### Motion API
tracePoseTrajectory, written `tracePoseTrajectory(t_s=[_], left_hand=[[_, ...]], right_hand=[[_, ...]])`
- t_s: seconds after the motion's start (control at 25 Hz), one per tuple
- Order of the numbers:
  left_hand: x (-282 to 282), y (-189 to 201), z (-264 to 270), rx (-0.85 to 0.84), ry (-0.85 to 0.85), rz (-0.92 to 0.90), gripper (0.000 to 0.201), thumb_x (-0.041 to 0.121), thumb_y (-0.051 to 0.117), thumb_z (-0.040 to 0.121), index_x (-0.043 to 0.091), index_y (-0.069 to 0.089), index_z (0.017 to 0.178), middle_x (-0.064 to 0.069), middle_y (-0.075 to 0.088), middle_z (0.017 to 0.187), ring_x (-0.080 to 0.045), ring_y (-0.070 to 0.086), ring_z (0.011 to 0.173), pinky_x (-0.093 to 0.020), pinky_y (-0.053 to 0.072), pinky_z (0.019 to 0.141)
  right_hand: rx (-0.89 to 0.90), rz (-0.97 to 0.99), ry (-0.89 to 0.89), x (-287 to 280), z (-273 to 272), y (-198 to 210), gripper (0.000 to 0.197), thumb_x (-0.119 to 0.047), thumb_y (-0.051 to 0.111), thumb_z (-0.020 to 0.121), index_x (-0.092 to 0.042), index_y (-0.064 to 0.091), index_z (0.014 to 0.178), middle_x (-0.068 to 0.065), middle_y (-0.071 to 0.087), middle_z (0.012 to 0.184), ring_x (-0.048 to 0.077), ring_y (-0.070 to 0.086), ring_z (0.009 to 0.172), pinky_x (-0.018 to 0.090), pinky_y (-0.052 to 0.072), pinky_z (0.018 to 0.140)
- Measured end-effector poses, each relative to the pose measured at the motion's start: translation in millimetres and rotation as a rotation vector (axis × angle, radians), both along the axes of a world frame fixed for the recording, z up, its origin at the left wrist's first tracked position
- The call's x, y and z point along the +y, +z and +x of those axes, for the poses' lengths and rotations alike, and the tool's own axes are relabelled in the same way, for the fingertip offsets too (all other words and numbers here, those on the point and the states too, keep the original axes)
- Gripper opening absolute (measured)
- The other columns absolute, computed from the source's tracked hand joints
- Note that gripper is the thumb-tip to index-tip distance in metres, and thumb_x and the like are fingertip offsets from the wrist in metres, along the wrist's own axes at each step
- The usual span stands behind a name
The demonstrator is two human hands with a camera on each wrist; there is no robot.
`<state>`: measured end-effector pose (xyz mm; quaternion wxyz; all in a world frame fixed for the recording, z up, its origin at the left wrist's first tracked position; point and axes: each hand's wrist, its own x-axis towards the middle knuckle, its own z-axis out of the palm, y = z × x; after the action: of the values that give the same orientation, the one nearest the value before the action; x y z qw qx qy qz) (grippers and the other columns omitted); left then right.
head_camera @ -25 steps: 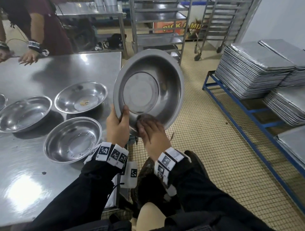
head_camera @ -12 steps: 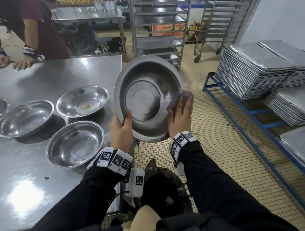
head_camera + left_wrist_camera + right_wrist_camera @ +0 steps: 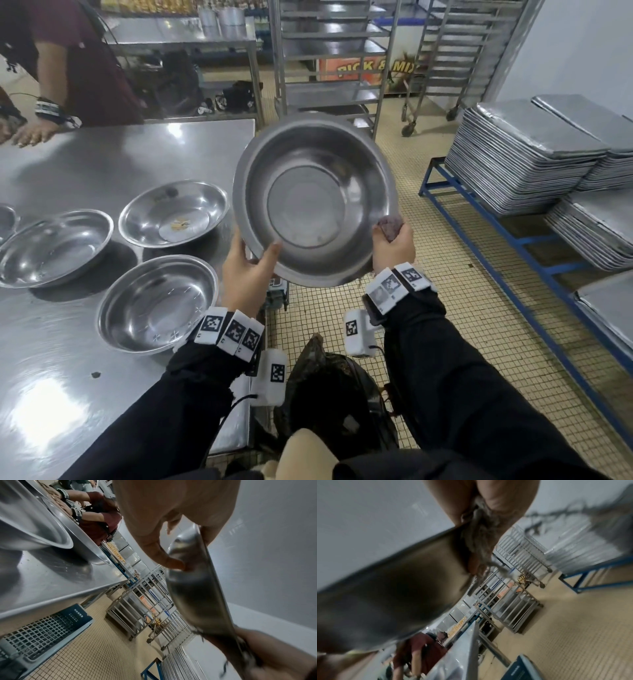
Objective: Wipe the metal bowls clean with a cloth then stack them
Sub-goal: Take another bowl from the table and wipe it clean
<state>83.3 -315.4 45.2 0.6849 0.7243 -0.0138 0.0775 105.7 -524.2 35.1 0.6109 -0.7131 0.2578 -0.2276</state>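
I hold a metal bowl (image 3: 315, 202) tilted toward me, off the table's right edge. My left hand (image 3: 251, 263) grips its lower-left rim, thumb inside; the left wrist view shows the bowl (image 3: 197, 595) edge-on, pinched by that hand (image 3: 178, 547). My right hand (image 3: 392, 243) pinches a brownish cloth (image 3: 390, 226) over the bowl's right rim. In the blurred right wrist view the cloth (image 3: 481, 543) wraps the rim of the bowl (image 3: 393, 595). Three more bowls sit on the steel table (image 3: 68, 394): near (image 3: 157, 303), far (image 3: 173, 217), left (image 3: 51, 248).
Another person's hands (image 3: 32, 132) rest on the table's far left. A black bag (image 3: 335, 387) lies on the tiled floor by my legs. Stacked metal trays (image 3: 524, 154) fill a blue rack on the right. Wheeled rack trolleys (image 3: 332, 61) stand behind.
My right hand with the cloth went from the bowl's lower inside, up the right wall, then to the right rim. The bowl tilted more face-on to me.
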Motion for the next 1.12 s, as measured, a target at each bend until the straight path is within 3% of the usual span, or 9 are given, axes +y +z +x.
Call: tracePoseTrajectory(t_s=[0.12,0.28,0.4,0.48,0.56,0.64,0.8,1.0,1.12], left_hand=[[-18,2,-10,-0.01,-0.024,-0.015,0.023,0.014,0.067,0.088,0.031,0.059,0.102,0.012,0.067,0.098,0.004,0.065,0.087,-0.007,0.048,0.07],[-21,4,-11,0.098,-0.006,-0.071,0.023,0.011,0.056,0.093,0.028,0.054,0.077,0.01,0.055,0.073,0.001,0.053,0.062,-0.005,0.042,0.051],[-6,4,-1,0.102,0.083,-0.07,0.026,0.002,0.05,0.092,0.026,0.052,0.083,0.011,0.054,0.078,-0.003,0.05,0.072,-0.009,0.041,0.06],[5,3,4,0.106,0.107,-0.024,0.028,0.001,0.049,0.091,0.02,0.055,0.111,0.012,0.058,0.091,0.001,0.054,0.083,-0.012,0.04,0.069],[13,-1,5,0.1,0.115,0.048,0.039,0.004,0.049,0.092,0.019,0.05,0.128,0.014,0.06,0.095,0.003,0.055,0.087,-0.015,0.041,0.077],[18,-5,5,0.086,0.119,0.099,0.034,0.01,0.051,0.094,0.019,0.055,0.126,0.01,0.064,0.095,-0.003,0.059,0.091,-0.025,0.047,0.085],[17,-5,2,0.05,0.096,0.142,0.014,0.02,0.053,0.097,0.018,0.059,0.109,0.001,0.066,0.089,-0.011,0.063,0.085,-0.027,0.049,0.077],[24,8,1,-0.03,0.086,0.147,0.008,0.017,0.053,0.097,0.018,0.06,0.1,0.007,0.064,0.081,0.009,0.059,0.067,-0.009,0.044,0.063],[28,13,4,-0.057,0.114,0.221,0.015,0.019,0.052,0.098,0.022,0.057,0.084,0.001,0.058,0.071,0.001,0.049,0.056,-0.011,0.039,0.054]], right_hand=[[-0.056,0.141,-0.018,23,-5,1,0.031,-0.022,0.06,0.091,-0.009,0.047,0.115,-0.005,0.056,0.09,0.003,0.055,0.076,0.017,0.042,0.061],[-0.068,0.19,0.086,32,-15,1,0.035,-0.032,0.053,0.094,-0.016,0.044,0.123,0.0,0.062,0.102,0.015,0.063,0.087,0.03,0.053,0.074],[0.078,0.109,0.196,27,-30,-3,0.034,-0.039,0.047,0.095,-0.02,0.045,0.124,-0.006,0.063,0.094,0.01,0.063,0.077,0.026,0.053,0.061],[0.114,-0.016,0.208,27,-39,-9,0.036,-0.042,0.049,0.094,-0.023,0.046,0.125,-0.005,0.063,0.097,0.013,0.064,0.078,0.032,0.057,0.064],[0.053,-0.195,0.337,31,-43,-13,0.043,-0.039,0.052,0.093,-0.029,0.043,0.134,-0.011,0.059,0.115,0.004,0.058,0.099,0.023,0.051,0.086],[0.052,-0.414,0.597,43,-41,-20,0.051,-0.034,0.054,0.093,-0.03,0.035,0.14,-0.014,0.052,0.125,-0.004,0.05,0.11,0.015,0.041,0.093],[0.052,-0.877,0.979,78,-39,-42,0.054,-0.048,0.031,0.097,-0.023,0.033,0.145,0.0,0.032,0.151,0.016,0.024,0.141,0.036,0.014,0.118],[0.074,-1.251,0.852,68,-25,-45,0.069,-0.05,-0.003,0.091,-0.019,0.019,0.149,0.002,0.018,0.156,0.019,0.0,0.145,0.038,-0.005,0.118],[0.305,-1.377,0.759,45,-11,-41,0.072,-0.052,-0.012,0.086,-0.026,0.007,0.15,-0.002,0.007,0.158,0.024,-0.008,0.145,0.042,-0.004,0.118]])
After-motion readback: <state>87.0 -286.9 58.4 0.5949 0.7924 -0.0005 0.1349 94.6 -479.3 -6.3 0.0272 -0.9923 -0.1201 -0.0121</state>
